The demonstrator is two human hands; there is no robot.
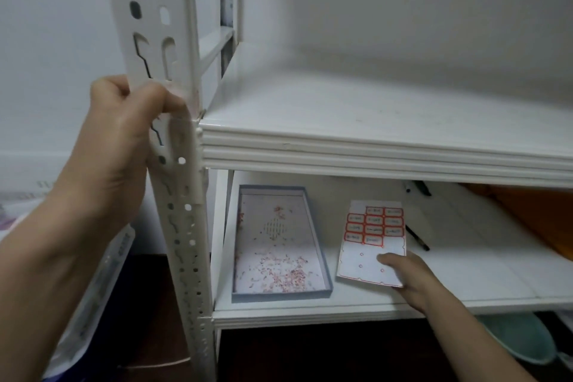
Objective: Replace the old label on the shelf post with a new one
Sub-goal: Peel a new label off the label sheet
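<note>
The white perforated shelf post runs down the left of the head view. My left hand grips the post at the height of the upper shelf, fingers curled round its front edge. No label shows on the post; the part under my fingers is hidden. On the lower shelf lies a sheet of red-bordered labels, several still on it in the upper half. My right hand holds the sheet's near right corner, thumb on top.
A shallow grey-rimmed box with reddish paper scraps lies on the lower shelf left of the sheet. A dark pen lies right of the sheet, something orange at far right. The upper shelf is bare. A green bowl sits below.
</note>
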